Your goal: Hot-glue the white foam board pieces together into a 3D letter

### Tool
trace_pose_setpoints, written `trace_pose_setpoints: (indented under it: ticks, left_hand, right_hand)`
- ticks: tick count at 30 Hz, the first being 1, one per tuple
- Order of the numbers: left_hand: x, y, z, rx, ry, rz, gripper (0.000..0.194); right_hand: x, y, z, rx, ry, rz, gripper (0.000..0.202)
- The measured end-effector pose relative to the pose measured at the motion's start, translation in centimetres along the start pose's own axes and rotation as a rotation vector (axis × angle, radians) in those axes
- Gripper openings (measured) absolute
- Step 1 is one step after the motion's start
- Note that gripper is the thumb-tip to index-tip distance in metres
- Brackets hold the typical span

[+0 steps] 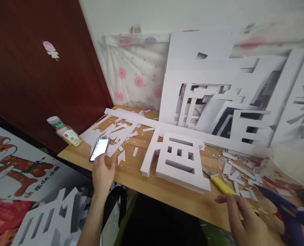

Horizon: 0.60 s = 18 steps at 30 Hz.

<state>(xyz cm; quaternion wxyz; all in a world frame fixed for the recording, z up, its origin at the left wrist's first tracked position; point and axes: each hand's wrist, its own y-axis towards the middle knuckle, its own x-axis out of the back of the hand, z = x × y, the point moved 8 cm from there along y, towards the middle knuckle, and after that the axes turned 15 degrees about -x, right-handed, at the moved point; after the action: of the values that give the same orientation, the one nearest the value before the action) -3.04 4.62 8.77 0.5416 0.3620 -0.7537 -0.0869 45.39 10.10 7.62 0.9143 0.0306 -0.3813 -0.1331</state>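
Note:
My left hand [103,171] is at the table's left front edge, its fingertips at the lower end of a phone [99,149] with a lit screen; thumb and fingers are apart. Over the front edge at the right, my right hand [244,215] has its fingers spread, close to a yellow utility knife [220,184] lying on the table. Whether it touches the knife is hard to tell. Between the hands lies a thick white cut-out character [179,176] with several openings. A blue glue gun [286,212] lies right of my right hand.
A capped bottle [64,131] stands at the table's [131,176] left corner. White scraps [116,131] cover the left and right parts. Large cut white boards [177,65] lean on the wall. A white bucket [292,164] is at the right. More white cut-outs [46,218] lie below left.

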Motion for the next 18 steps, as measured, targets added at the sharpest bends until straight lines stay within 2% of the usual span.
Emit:
trace_pose_setpoints:
  ticks: [3,6,10,14,18]
  left_hand:
    - [0.1,-0.1,4.9,0.158,0.199,0.036,0.064]
    - [-0.2,0.4,7.2,0.181,0.234,0.077,0.079]
    - [-1.2,4.3,7.8,0.173,0.166,0.120,0.082]
    - [-3.0,9.1,7.5,0.184,0.224,0.255,0.088]
    - [-4.6,11.0,7.5,0.206,0.227,0.331,0.088]
  right_hand:
    - [-0.4,0.1,-1.2,0.013,-0.004,0.003,0.031]
    - [-1.5,-0.1,-1.3,0.064,-0.020,0.057,0.030]
    - [-1.6,-1.1,0.2,0.168,-0.036,0.010,0.037]
    - [-1.0,-2.0,0.7,0.192,-0.021,0.001,0.037]
    - [-1.0,-2.6,-0.3,0.178,-0.020,0.035,0.038]
